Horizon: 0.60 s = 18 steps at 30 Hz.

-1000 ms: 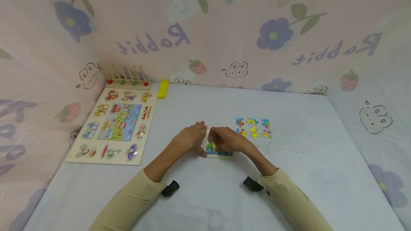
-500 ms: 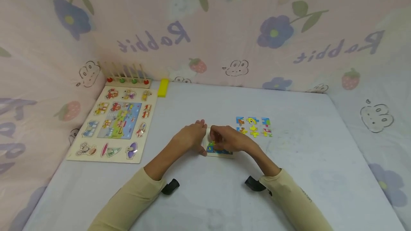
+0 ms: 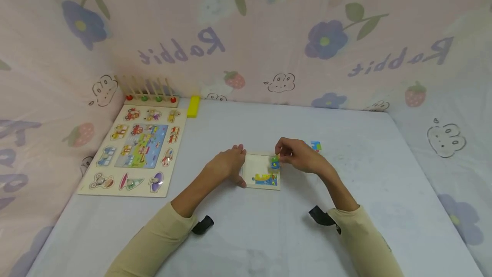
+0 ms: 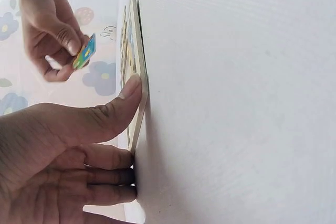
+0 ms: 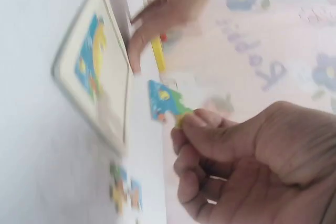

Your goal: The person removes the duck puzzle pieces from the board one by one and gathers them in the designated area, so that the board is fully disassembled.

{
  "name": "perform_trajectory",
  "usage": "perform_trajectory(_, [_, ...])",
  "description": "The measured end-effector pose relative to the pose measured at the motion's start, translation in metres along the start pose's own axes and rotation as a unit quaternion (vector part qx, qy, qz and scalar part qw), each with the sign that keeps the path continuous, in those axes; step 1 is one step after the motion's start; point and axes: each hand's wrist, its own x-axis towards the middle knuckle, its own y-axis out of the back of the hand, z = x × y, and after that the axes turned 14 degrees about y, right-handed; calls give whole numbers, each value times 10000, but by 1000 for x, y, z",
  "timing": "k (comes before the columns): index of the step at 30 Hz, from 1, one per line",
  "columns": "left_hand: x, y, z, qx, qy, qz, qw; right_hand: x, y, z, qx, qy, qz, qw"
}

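My left hand (image 3: 228, 163) rests along the left edge of a small wooden puzzle board (image 3: 255, 163). Its thumb (image 4: 132, 86) presses on the rim, and the other fingers lie fairly straight beside it. My right hand (image 3: 301, 155) pinches a blue and green puzzle piece (image 5: 164, 98) with a yellow spot, between thumb and forefinger, raised over the board's right side. Fitted pieces (image 3: 267, 179) in yellow and blue lie along the board's near right part, and pale bare wood shows elsewhere in it.
Loose puzzle pieces (image 3: 316, 145) lie right of the board, mostly hidden behind my right hand in the head view. At the left are a large peg puzzle (image 3: 177, 178), a rack of wooden rods (image 3: 150, 101) with red and green beads, and a yellow block (image 3: 193, 107).
My right hand has lifted the blue and green piece from the board's near left corner and moved it up and right. My left hand has stayed at the board's edge.
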Motion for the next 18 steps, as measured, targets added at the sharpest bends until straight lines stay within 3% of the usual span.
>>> perform_trajectory(7, [-1, -2, 0, -99, 83, -26, 9999, -24, 7, 18, 32, -482, -166, 9987])
perform_trajectory(13, [-1, -3, -1, -91, 62, -11, 9999, -23, -4, 28, -109, -521, -248, 9983])
perform_trajectory(18, [0, -2, 0, -119, 38, -37, 9999, -20, -7, 27, -301, -779, -210, 9963])
